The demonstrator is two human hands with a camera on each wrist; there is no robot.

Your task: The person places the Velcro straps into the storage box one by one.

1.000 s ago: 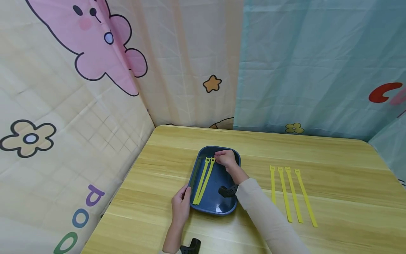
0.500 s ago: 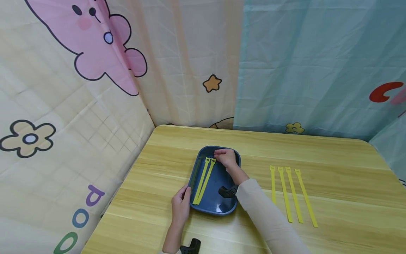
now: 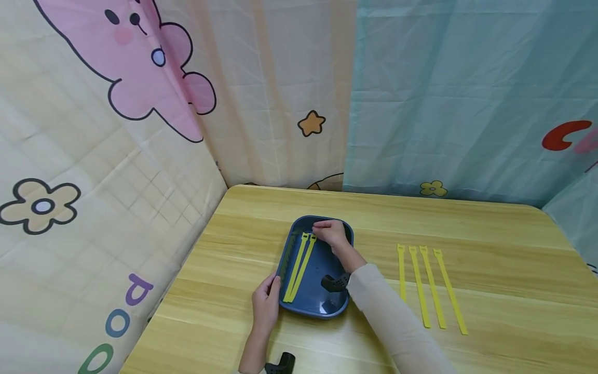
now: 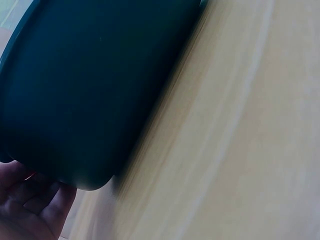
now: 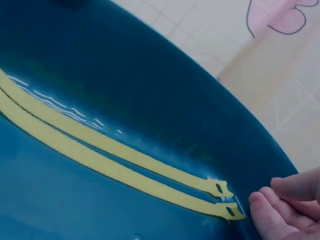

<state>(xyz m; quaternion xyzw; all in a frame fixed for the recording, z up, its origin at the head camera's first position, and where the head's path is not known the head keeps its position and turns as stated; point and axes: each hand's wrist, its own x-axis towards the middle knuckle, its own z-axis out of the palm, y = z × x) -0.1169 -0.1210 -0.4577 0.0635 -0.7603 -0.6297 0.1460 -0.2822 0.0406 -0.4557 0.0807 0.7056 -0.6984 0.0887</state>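
Left hand [image 3: 266, 301] gripping a blue plastic tray [image 3: 322, 259] by its near left side; thumb up at the rim, fingers bent in under the lip against the outer wall. The tray sits on the wood-grain tabletop [image 3: 514, 259], ahead and to the right of this hand.

Right hand [image 3: 330, 232] over the far end of the tray, inside the rim. Holds nothing: fingers loosely bent, thumb apart from them, tips pointing left toward the slotted heads of two yellow hook-and-loop cable ties. A narrow gap shows between fingertips and heads.

Both ties lie in the tray, left of the right hand, and run back toward the left hand. Outer tie [image 5: 135, 156] nearer the tray's left wall; inner tie [image 5: 135, 175] with its head just beside the right fingertips. Heads slightly apart, tails close together at the near end.

Four more yellow cable ties [image 3: 433, 286] on the tabletop, well to the right of the right hand, spread in a row, slotted heads at the far end. Lower end of the leftmost meets the edge of the pale right sleeve [image 3: 397, 317].

Black wrist device [image 3: 335, 283] behind the right hand, over the tray; another black device [image 3: 282, 362] behind the left.

Beyond both hands, a printed fabric backdrop [image 3: 280, 78].
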